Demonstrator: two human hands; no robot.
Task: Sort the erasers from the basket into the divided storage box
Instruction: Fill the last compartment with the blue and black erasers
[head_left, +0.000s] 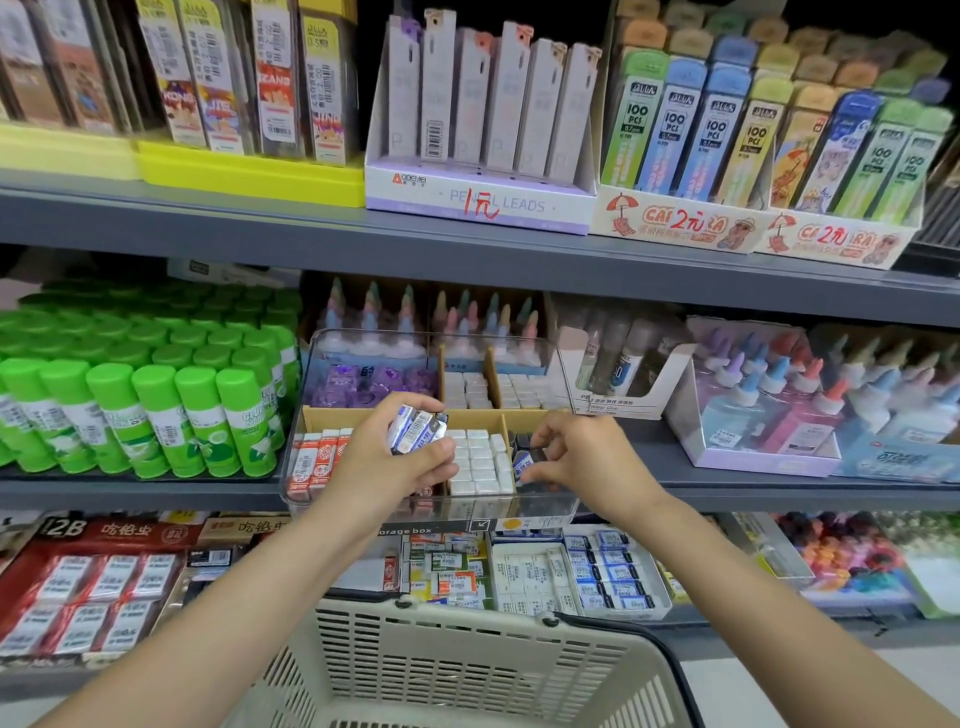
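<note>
A clear divided storage box (563, 506) stands on the middle shelf, split by brown cardboard walls. Its compartments hold purple erasers, white erasers (480, 460) and red-and-white erasers (317, 460). My left hand (395, 462) grips a small bunch of blue-and-white erasers (418, 426) above the box's front left part. My right hand (587, 457) pinches one blue-and-white eraser (522, 464) down in the front right compartment. The beige plastic basket (457, 670) sits below, between my forearms; its contents are out of sight.
Green glue sticks (156, 410) crowd the shelf left of the box. Glue bottles in trays (769, 405) stand to the right. Pencil-lead packs (483, 104) fill the upper shelf. Boxed erasers (576, 571) lie on the lower shelf behind the basket.
</note>
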